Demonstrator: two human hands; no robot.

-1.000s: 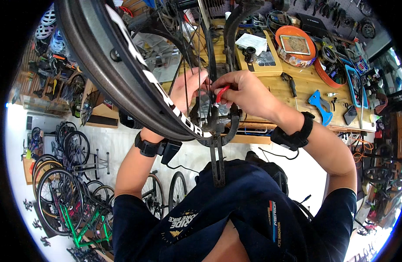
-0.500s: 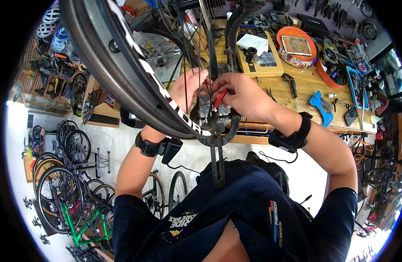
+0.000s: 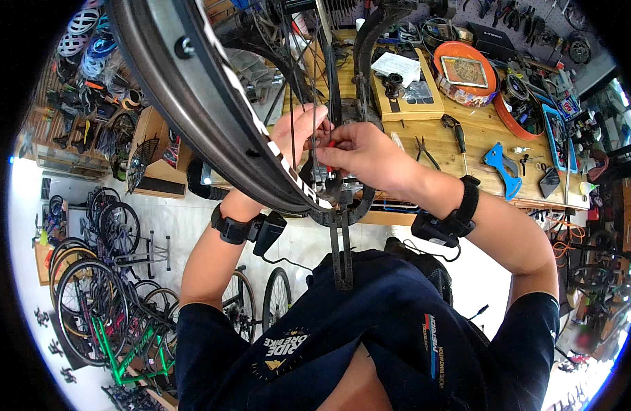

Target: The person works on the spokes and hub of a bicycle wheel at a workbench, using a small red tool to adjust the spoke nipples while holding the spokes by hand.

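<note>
A bicycle wheel rim [image 3: 185,116], dark with white lettering, stands in a black truing stand [image 3: 341,253] right in front of me. Thin spokes [image 3: 293,130] run up from the rim. Behind some of them, my left hand [image 3: 300,129] is closed, thumb and fingers pinching at a spoke. My right hand [image 3: 363,156] comes in from the other side, its fingers closed on a small red spoke wrench [image 3: 331,144] by the spokes near the rim. Most of the wrench is hidden by the fingers. The two hands' fingertips nearly meet.
On the wooden bench [image 3: 425,140] lie pliers [image 3: 426,152], a screwdriver [image 3: 459,140], a blue tool [image 3: 503,170], an open cardboard box [image 3: 415,103] and a round orange tin [image 3: 466,51]. Bicycles [image 3: 116,301] stand at the left on the floor.
The rim has turned a little, and its lettering has shifted. My right hand has rolled over the red spoke wrench and moved slightly left, hiding most of it. My left hand stays by the spokes.
</note>
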